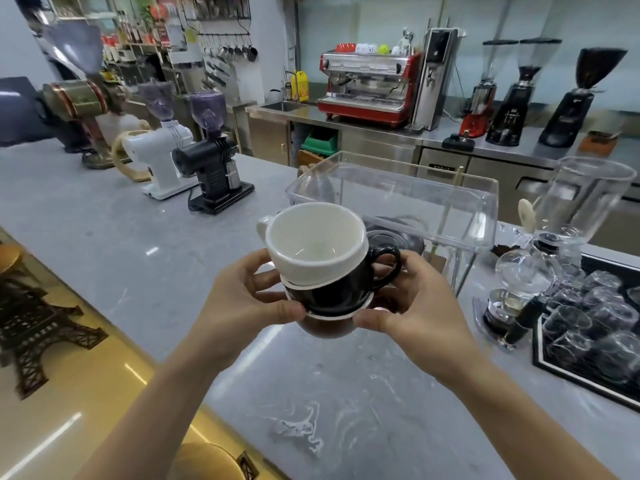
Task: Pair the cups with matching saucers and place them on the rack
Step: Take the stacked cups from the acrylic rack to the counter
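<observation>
A white cup [315,244] sits nested inside a black cup [349,285], and both rest on a white saucer [329,315]. I hold this stack in the air above the grey counter [138,258]. My left hand [242,303] grips the saucer's left edge with the thumb on top. On the right edge, my right hand [415,306] grips the saucer below the black cup's handle. Behind the stack stands a clear acrylic rack [398,199]; under its top shelf lies a dark saucer [391,239].
Three coffee grinders [214,161] line the counter's far left. A siphon brewer [526,282] and a black tray of upturned glasses [588,320] stand at the right. A model tower [31,320] sits at the lower left. An espresso machine [367,88] is on the back counter.
</observation>
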